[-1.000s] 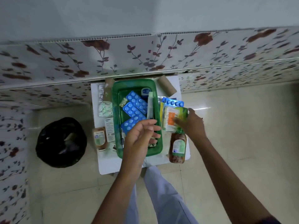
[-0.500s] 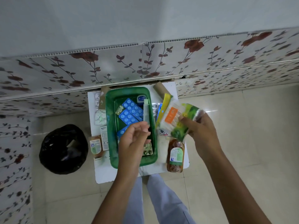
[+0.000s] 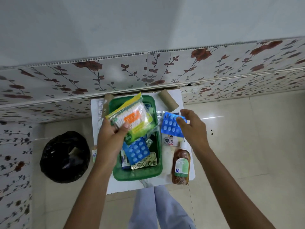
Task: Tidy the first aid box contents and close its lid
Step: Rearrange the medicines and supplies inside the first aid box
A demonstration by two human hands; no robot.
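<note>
A green first aid box [image 3: 145,173] stands open on a small white table [image 3: 179,95]. My left hand [image 3: 110,139] holds a cotton swab packet [image 3: 132,119] with an orange label over the box's far half. Inside the box lie a blue blister pack [image 3: 136,150] and a gold blister strip [image 3: 145,161]. My right hand [image 3: 193,128] pinches another blue blister pack [image 3: 170,125] just right of the box, above the table. No lid is visible.
A brown antiseptic bottle [image 3: 180,164] lies on the table's right side, a cardboard roll [image 3: 168,100] at the back right. Small packets and a bottle sit left of the box, mostly hidden. A black bin bag [image 3: 64,156] stands on the floor at the left. The floral wall is behind.
The cotton swab packet has passed from my right hand to my left and moved over the box. My right hand has picked up a blue blister pack from the table.
</note>
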